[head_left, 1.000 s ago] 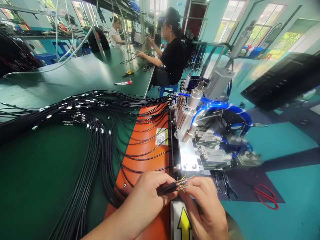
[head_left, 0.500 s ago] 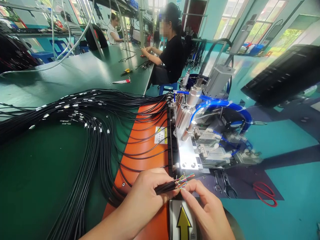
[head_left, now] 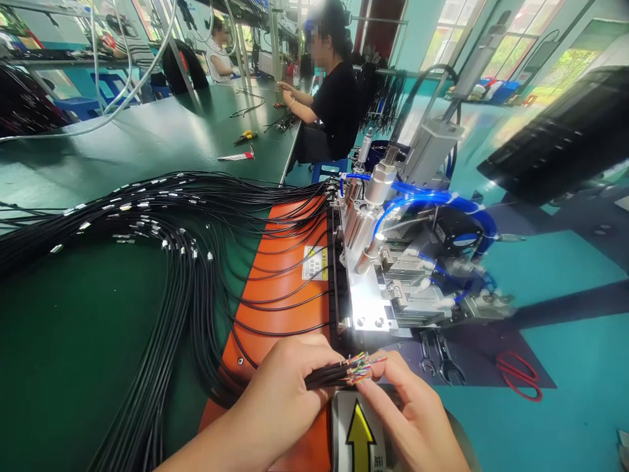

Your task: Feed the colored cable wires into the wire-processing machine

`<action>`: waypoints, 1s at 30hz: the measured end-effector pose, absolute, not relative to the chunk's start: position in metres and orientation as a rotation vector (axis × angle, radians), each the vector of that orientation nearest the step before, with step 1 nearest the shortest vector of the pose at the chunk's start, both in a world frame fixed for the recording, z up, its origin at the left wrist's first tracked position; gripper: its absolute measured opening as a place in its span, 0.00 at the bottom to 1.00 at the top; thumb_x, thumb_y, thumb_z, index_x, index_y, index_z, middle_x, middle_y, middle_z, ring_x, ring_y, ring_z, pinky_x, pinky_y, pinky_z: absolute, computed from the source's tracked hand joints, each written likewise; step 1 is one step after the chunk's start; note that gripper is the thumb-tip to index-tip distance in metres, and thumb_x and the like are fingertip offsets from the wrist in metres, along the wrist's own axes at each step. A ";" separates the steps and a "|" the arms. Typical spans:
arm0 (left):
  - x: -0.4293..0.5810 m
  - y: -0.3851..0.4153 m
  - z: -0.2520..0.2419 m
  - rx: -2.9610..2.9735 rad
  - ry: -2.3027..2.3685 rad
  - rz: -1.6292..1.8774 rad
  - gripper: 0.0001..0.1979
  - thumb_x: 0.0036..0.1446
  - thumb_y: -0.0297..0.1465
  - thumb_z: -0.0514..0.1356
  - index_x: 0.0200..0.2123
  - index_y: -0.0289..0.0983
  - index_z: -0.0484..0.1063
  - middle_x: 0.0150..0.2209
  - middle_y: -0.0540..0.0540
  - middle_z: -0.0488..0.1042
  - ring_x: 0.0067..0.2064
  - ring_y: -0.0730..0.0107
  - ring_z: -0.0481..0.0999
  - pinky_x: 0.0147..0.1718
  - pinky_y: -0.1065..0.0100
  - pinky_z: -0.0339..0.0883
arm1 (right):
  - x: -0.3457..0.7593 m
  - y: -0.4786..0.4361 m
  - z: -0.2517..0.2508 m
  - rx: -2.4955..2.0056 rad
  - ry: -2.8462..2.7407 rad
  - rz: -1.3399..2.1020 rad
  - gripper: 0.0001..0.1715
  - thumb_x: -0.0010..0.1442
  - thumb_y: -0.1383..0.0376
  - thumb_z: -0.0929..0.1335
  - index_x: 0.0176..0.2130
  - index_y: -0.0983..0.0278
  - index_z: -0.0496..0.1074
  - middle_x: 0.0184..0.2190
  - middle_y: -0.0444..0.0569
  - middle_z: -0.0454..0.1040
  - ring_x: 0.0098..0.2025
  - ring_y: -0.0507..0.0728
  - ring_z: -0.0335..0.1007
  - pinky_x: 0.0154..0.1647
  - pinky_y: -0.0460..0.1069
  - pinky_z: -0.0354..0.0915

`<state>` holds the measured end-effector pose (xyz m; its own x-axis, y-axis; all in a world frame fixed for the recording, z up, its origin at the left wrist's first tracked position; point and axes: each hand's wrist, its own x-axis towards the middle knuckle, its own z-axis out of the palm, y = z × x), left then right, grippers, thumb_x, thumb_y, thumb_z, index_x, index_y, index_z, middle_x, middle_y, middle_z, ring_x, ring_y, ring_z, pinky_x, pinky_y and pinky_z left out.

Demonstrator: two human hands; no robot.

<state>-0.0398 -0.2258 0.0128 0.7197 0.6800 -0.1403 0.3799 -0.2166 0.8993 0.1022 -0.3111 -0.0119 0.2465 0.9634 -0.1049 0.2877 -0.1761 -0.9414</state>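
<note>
from the head view, our left hand (head_left: 295, 375) wraps the black cables (head_left: 327, 376) near the orange panel (head_left: 289, 319), seemingly leaving the coloured wire ends (head_left: 360, 368) free for our right hand (head_left: 411, 403); its fingertips meet them, though we cannot tell whether they pinch any. the metal machine (head_left: 369, 301) stands just beyond, limiting forward room; wrenches (head_left: 447, 362) and red scissors (head_left: 519, 377) lie rightward.
</note>
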 end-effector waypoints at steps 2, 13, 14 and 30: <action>-0.040 -0.226 0.013 1.844 0.845 0.315 0.15 0.42 0.14 0.53 0.29 0.35 0.75 0.27 0.50 0.70 0.31 0.70 0.69 0.27 0.74 0.56 | 0.102 -0.312 -0.011 -1.648 -1.182 0.991 0.11 0.57 0.60 0.63 0.28 0.62 0.70 0.31 0.48 0.72 0.36 0.57 0.68 0.37 0.49 0.65; -0.040 -0.227 0.008 1.826 0.878 0.317 0.15 0.38 0.15 0.51 0.25 0.35 0.71 0.26 0.51 0.69 0.30 0.71 0.67 0.26 0.74 0.54 | 0.101 -0.313 -0.015 -1.663 -1.173 1.009 0.11 0.57 0.60 0.63 0.29 0.63 0.69 0.31 0.50 0.70 0.37 0.58 0.68 0.39 0.51 0.65; -0.040 -0.227 0.008 1.825 0.882 0.313 0.15 0.38 0.15 0.51 0.25 0.35 0.70 0.26 0.51 0.69 0.30 0.71 0.67 0.26 0.75 0.54 | 0.101 -0.313 -0.016 -1.660 -1.188 0.978 0.10 0.57 0.60 0.63 0.29 0.63 0.69 0.31 0.49 0.71 0.37 0.58 0.69 0.39 0.51 0.65; -0.040 -0.226 0.015 1.832 0.832 0.317 0.12 0.41 0.15 0.53 0.24 0.35 0.71 0.26 0.51 0.68 0.29 0.72 0.67 0.26 0.75 0.54 | 0.098 -0.315 -0.025 -1.599 -1.458 0.659 0.10 0.62 0.67 0.58 0.34 0.60 0.67 0.30 0.46 0.70 0.34 0.55 0.68 0.34 0.47 0.64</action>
